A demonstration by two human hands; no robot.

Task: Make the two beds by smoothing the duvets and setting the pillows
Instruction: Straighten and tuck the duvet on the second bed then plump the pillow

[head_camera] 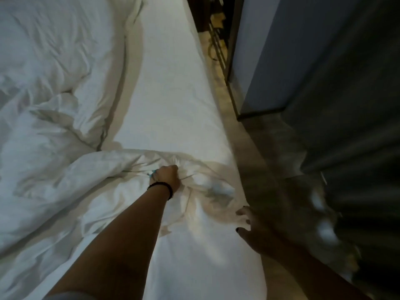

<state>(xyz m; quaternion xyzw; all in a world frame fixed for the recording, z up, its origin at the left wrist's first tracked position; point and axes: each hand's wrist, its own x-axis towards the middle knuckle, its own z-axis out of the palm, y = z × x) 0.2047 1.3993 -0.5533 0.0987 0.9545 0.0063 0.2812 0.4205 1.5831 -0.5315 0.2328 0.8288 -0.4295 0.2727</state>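
Observation:
A crumpled white duvet (54,131) lies heaped over the left and near part of the bed, leaving a strip of bare white sheet (173,87) along the right side. My left hand (166,176), with a dark band at the wrist, grips a bunched fold of the duvet near its edge. My right hand (249,226) is blurred at the bed's right edge, its fingers spread and touching the white fabric there. No pillow shows in this view.
A narrow strip of light floor (227,100) runs between the bed and a dark wall or cabinet (324,61) on the right. A dark metal rack (216,40) stands at the far end of that gap.

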